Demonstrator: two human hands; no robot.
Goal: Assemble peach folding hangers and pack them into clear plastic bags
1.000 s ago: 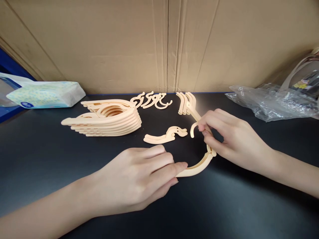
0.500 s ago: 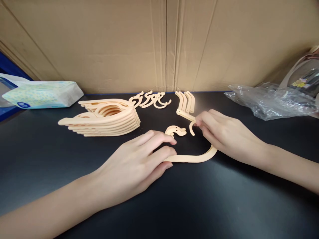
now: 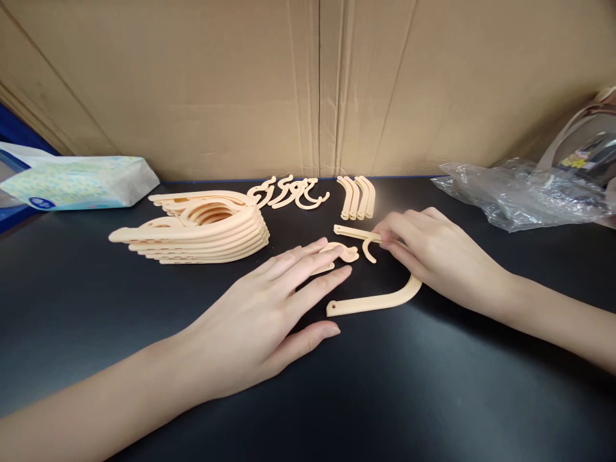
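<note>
My left hand point(image 3: 274, 314) rests low over the table, fingers apart and thumb spread. Its fingertips partly cover a beige plastic hanger hook point(image 3: 350, 254); I cannot tell whether they touch it. In front of the thumb, a curved beige hanger arm point(image 3: 370, 303) with a hole in its end runs under my right hand point(image 3: 423, 250). My right hand is closed, pinching a second hanger arm point(image 3: 351, 231) that points left. A small curved prong point(image 3: 369, 251) sticks out below that arm. My right fingers hide the joint between these parts.
A stack of beige hangers point(image 3: 221, 240) lies at left. Several loose hooks point(image 3: 289, 192) and arms point(image 3: 356, 199) lie at the back, before a cardboard wall point(image 3: 216, 83). A tissue pack point(image 3: 86, 183) is far left, a clear plastic bag point(image 3: 510, 199) far right.
My left hand has let go of the near hanger arm's end, and its fingers have spread and moved forward over the hook. The arm pinched in my right hand has shifted slightly down and left.
</note>
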